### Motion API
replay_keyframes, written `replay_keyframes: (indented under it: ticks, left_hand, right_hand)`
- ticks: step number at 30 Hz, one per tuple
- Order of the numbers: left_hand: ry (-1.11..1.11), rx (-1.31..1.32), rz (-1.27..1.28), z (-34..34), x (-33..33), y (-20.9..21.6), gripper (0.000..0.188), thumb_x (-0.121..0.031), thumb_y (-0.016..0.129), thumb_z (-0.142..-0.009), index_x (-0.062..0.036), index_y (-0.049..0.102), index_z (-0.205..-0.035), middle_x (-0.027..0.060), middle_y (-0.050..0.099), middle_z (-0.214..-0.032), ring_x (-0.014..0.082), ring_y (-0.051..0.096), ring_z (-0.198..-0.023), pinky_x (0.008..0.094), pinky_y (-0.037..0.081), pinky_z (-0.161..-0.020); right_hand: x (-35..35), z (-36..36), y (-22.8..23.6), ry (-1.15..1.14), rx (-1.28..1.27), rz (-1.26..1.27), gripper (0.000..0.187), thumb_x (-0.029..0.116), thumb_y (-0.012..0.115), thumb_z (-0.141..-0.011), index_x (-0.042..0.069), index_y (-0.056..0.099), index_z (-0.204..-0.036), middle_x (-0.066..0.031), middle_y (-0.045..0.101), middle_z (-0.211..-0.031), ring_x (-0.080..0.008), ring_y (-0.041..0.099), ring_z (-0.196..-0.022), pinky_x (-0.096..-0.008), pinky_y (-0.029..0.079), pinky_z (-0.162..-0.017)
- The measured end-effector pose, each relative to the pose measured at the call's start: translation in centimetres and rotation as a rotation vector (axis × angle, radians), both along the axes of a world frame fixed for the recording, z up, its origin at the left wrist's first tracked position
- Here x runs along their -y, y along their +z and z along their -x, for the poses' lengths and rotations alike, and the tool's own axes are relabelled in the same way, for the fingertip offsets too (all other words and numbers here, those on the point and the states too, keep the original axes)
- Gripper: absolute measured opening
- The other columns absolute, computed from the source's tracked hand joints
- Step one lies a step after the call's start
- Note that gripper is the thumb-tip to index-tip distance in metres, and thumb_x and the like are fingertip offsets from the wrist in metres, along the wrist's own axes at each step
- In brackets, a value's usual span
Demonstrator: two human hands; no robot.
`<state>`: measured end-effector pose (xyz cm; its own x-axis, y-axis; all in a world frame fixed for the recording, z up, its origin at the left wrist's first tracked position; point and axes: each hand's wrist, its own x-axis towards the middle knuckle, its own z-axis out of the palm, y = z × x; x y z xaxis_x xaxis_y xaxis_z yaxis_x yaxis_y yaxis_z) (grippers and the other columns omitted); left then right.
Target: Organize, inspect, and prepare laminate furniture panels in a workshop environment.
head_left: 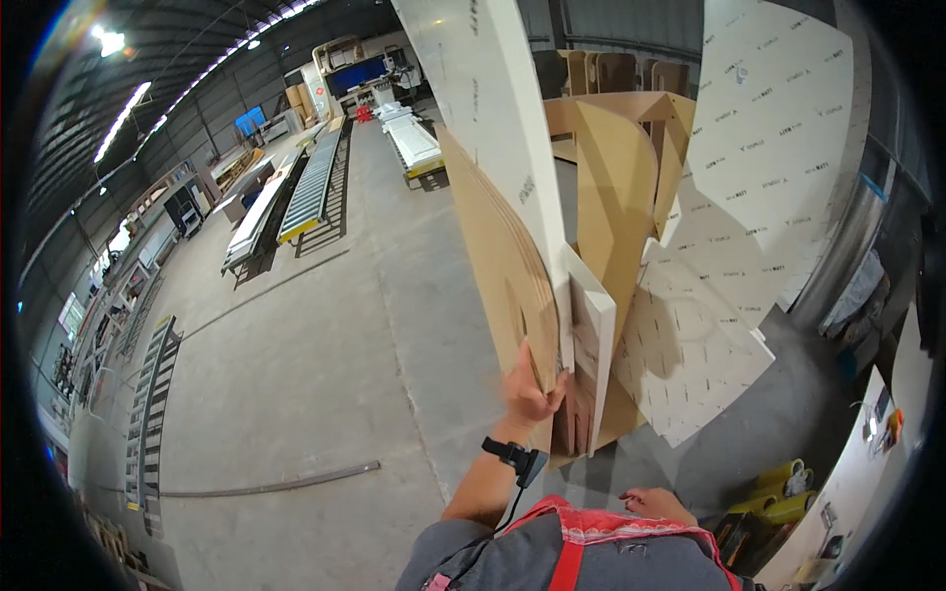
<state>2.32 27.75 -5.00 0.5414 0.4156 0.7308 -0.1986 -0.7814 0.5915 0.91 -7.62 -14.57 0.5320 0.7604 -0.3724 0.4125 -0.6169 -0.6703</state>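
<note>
My left hand [532, 394] grips the lower edge of a stack of thin brown curved boards [498, 266] that stand on edge and lean over the concrete floor. A black band with a cable sits on that wrist. A tall white-faced panel [488, 108] leans against the brown boards, and a thick white board [594, 345] stands just right of my hand. My right hand [655, 504] is low, close to my chest, partly hidden behind my red and grey vest; nothing is seen in it.
More brown curved pieces [616, 197] and large white printed sheets [759, 158] lean at the right. Roller conveyors [310, 187] stand at the back left, another [148, 394] at the left. A long metal bar [266, 485] lies on the floor. Yellow rolls [778, 491] sit at lower right.
</note>
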Motion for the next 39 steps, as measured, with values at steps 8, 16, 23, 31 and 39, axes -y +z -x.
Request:
replay_keyframes:
  ticks: [8, 16, 23, 31, 39]
  left_hand:
    - [-0.013, 0.058, -0.107, -0.9, -3.4, -0.4, 0.077, -0.032, 0.069, -0.077, 0.0095, 0.033, -0.130, 0.0223, 0.061, -0.090, 0.0373, 0.063, -0.073, 0.0370, 0.051, -0.060]
    - [-0.057, -0.221, 0.372, -2.6, -6.2, 0.7, 0.075, -0.030, 0.066, -0.081, -0.0020, 0.026, -0.138, 0.0246, 0.054, -0.116, 0.0411, 0.055, -0.102, 0.0409, 0.046, -0.084]
    - [0.031, 0.024, 0.580, -5.9, -7.0, -1.3, 0.052, -0.024, 0.062, -0.086, -0.0012, 0.040, -0.128, 0.0191, 0.057, -0.110, 0.0301, 0.055, -0.103, 0.0368, 0.043, -0.088]
    - [0.228, 0.093, 0.418, -7.6, -8.3, -1.7, 0.030, -0.019, 0.060, -0.086, -0.0005, 0.052, -0.108, 0.0149, 0.059, -0.092, 0.0284, 0.057, -0.081, 0.0372, 0.046, -0.076]
    - [0.158, 0.339, 0.564, -10.5, -12.4, -5.8, 0.030, -0.019, 0.055, -0.091, 0.0078, 0.055, -0.103, 0.0154, 0.061, -0.095, 0.0262, 0.057, -0.089, 0.0358, 0.044, -0.081]
  right_hand:
    - [-3.9, -1.8, -1.9, 0.079, -0.019, 0.141, 0.034, 0.035, 0.047, -0.087, 0.012, 0.056, -0.110, -0.0212, 0.063, -0.091, -0.0389, 0.060, -0.086, -0.0450, 0.048, -0.074]
    - [-1.6, -5.3, -1.5, 0.003, -0.136, 0.034, 0.028, 0.031, 0.055, -0.085, 0.010, 0.061, -0.104, -0.0201, 0.064, -0.088, -0.0369, 0.062, -0.084, -0.0427, 0.049, -0.073]
    - [-1.5, -13.8, 5.9, -0.257, 0.143, -0.114, 0.023, 0.013, 0.057, -0.083, 0.006, 0.062, -0.104, -0.0112, 0.067, -0.082, -0.0223, 0.064, -0.076, -0.0319, 0.049, -0.069]
    - [4.0, -22.2, 10.3, -0.634, 0.177, -0.481, 0.024, -0.009, 0.053, -0.080, 0.000, 0.060, -0.101, -0.0002, 0.059, -0.090, -0.0081, 0.053, -0.080, -0.0220, 0.043, -0.071]
    - [13.7, -35.5, 7.9, -0.770, 0.358, -0.669, 0.054, 0.003, 0.060, -0.086, 0.006, 0.037, -0.134, -0.0101, 0.040, -0.136, -0.0229, 0.036, -0.128, -0.0364, 0.032, -0.103]
